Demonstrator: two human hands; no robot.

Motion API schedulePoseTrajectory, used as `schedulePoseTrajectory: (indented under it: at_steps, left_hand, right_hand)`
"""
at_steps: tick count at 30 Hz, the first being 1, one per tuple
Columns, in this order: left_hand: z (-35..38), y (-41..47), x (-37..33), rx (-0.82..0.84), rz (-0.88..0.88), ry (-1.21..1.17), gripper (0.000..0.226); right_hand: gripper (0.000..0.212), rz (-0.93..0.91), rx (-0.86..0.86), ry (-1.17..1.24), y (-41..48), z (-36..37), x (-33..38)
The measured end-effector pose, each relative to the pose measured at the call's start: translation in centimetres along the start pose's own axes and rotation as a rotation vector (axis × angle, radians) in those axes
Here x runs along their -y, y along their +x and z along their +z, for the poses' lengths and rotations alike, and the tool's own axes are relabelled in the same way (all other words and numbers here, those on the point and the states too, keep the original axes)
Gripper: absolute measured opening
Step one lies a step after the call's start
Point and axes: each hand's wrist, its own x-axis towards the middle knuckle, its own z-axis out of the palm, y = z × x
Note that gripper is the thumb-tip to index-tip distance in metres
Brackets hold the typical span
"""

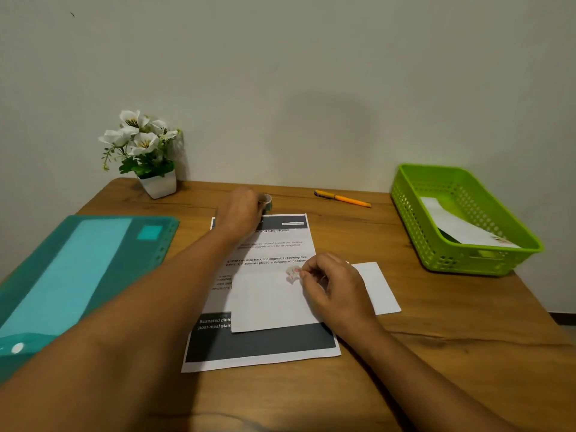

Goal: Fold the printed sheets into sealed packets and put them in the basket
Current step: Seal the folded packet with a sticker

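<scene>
We gripped the tape roll with our left hand, beyond the printed sheet. Our right hand pinched a tape piece at the folded packet's far edge.

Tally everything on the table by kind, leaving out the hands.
folded packets: 2
printed sheet: 1
basket: 1
tape roll: 1
tape piece: 1
pen: 1
folder: 1
potted flowers: 1
total: 9
</scene>
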Motion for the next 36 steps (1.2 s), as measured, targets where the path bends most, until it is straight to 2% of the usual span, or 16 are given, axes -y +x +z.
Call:
schedulePoseTrajectory:
  at_steps: [3,6,9,11,15,20,23,28,36]
  left_hand:
    - [-0.6,-1.1,-0.9,-0.087,-0.014,-0.045,0.033]
    - [-1.1,-4.3,-3.3,-0.121,0.045,-0.261,0.038]
    - [-1.4,-8.8,-6.2,0.005,0.18,-0.465,0.034]
    - [-1.3,-11.5,-7.6,0.091,0.222,-0.624,0.039]
    - [-0.6,-14.1,-8.1,0.157,0.08,-0.779,0.05]
    - [-0.3,-14.4,-8.4,0.172,0.14,-0.565,0.045]
    - [0.0,-14.5,-8.6,0.179,0.221,-0.386,0.04]
    - [0.3,-14.7,-8.6,0.196,0.303,-0.219,0.047]
    - [0.7,-14.6,-8.7,0.243,0.338,-0.137,0.049]
  right_hand:
    - [0.004,0.007,0.001,0.002,0.0,-0.1,0.0]
    - [0.005,0.036,-0.002,0.021,0.1,-0.2,0.3]
    - [0.01,0.068,-0.006,0.077,0.2,-0.5,0.5]
    - [0.016,0.102,-0.031,0.143,0.2,-0.8,0.6]
    - [0.021,0.204,-0.156,0.256,0.3,-1.3,0.8]
    - [0.018,0.411,-0.339,0.454,0.1,-2.0,0.5]
    - [0.013,0.551,-0.349,0.551,-0.2,-3.7,0.0]
    - [0.015,0.735,-0.277,0.468,-0.4,-8.0,-1.7]
    - [0.022,0.796,-0.033,0.193,0.8,-9.0,-2.2]
